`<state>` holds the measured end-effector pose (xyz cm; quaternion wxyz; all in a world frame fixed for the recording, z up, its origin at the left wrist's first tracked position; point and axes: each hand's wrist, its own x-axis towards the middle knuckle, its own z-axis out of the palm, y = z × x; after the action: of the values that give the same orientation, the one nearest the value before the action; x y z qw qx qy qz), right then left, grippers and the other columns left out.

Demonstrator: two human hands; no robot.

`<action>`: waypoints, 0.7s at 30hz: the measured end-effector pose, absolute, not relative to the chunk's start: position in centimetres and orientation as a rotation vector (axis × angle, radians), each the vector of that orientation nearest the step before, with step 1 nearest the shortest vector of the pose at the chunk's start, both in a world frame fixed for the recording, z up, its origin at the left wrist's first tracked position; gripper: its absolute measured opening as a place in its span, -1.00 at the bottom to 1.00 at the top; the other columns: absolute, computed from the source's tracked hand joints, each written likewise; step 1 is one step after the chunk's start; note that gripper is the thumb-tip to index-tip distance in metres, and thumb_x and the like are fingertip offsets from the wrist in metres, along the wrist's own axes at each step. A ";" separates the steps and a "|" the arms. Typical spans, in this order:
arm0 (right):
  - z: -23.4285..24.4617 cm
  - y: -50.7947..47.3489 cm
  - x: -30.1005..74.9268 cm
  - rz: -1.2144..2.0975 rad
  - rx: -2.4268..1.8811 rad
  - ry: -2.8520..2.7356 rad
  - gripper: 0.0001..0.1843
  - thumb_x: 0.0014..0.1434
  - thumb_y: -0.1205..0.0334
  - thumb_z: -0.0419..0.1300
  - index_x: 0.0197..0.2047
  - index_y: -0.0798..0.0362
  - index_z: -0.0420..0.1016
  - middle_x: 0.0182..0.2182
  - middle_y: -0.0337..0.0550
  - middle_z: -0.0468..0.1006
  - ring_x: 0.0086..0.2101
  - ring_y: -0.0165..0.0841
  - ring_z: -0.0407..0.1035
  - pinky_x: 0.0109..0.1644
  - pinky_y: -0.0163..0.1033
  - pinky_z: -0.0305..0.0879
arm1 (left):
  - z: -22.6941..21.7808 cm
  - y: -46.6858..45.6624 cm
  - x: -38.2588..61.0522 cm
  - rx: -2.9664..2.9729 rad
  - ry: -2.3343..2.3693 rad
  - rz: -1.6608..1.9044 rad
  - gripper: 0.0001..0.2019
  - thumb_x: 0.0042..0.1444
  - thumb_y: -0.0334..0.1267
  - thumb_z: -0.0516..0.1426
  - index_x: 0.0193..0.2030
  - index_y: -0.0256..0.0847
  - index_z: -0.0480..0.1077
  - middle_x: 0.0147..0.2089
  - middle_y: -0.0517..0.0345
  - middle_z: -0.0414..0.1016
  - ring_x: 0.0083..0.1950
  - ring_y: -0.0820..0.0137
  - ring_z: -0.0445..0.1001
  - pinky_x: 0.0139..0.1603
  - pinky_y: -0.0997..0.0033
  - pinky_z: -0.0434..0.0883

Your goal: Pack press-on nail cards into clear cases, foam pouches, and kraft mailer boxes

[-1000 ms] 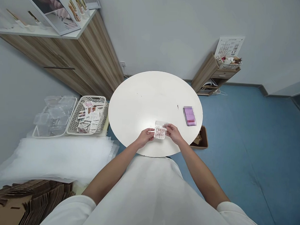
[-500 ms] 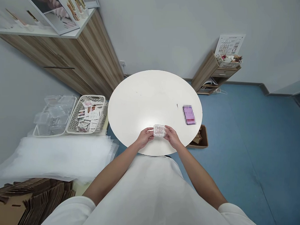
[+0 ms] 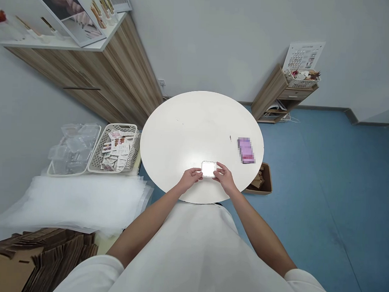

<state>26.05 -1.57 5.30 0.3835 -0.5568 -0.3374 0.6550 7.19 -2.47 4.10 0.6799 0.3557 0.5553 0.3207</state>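
A small clear plastic case (image 3: 209,168) lies closed near the front edge of the round white table (image 3: 195,129), glaring white under the light. My left hand (image 3: 190,179) pinches its left side. My right hand (image 3: 224,176) presses on its right side with the fingertips. Its contents are washed out by the glare.
A purple flat object (image 3: 246,150) lies on the table's right part. To the left stand a white basket of packets (image 3: 117,148) and a tray of clear cases (image 3: 72,148). Flattened cardboard (image 3: 34,255) lies bottom left; a cardboard box (image 3: 260,180) sits on the blue floor.
The case's lid, open a second ago with pink contents showing, has been folded shut. Both hands have stayed on the case and pressed it down onto the table.
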 end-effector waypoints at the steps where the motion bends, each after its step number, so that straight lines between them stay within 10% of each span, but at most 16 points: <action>1: 5.2 -1.5 26.1 1.672 -1.417 -0.865 -0.38 -0.11 0.17 0.24 0.07 -0.08 0.22 -0.21 -0.16 0.42 -0.26 -0.34 0.39 -0.18 -0.14 0.42 | 4.0 -2.4 7.3 0.829 1.256 0.719 -0.57 -0.12 -0.07 0.20 -0.12 -0.25 0.36 -0.28 0.01 0.49 -0.24 0.34 0.46 -0.16 0.28 0.31; 14: 3.9 -0.6 26.6 1.668 -1.471 -0.967 -0.38 -0.13 0.15 0.23 0.05 -0.05 0.21 -0.24 -0.16 0.41 -0.36 -0.38 0.39 -0.23 -0.14 0.40 | 2.6 -2.8 8.8 0.859 1.407 0.782 -0.62 -0.13 -0.11 0.20 -0.19 -0.28 0.36 -0.44 0.13 0.44 -0.43 0.45 0.38 -0.26 0.35 0.31; 21: 3.3 -0.3 25.9 1.603 -1.469 -1.014 -0.41 -0.12 0.08 0.22 0.00 -0.03 0.18 -0.18 -0.12 0.40 -0.32 -0.37 0.38 -0.17 -0.14 0.33 | 3.1 -3.0 9.7 0.860 1.513 0.930 -0.66 0.02 -0.12 0.07 -0.07 -0.19 0.34 -0.22 0.06 0.45 -0.18 0.36 0.40 -0.07 0.31 0.27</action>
<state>25.94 -0.27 3.31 0.3630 -0.5706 -0.3939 0.6225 9.66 -3.03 3.05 0.5515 0.3637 0.6396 0.3931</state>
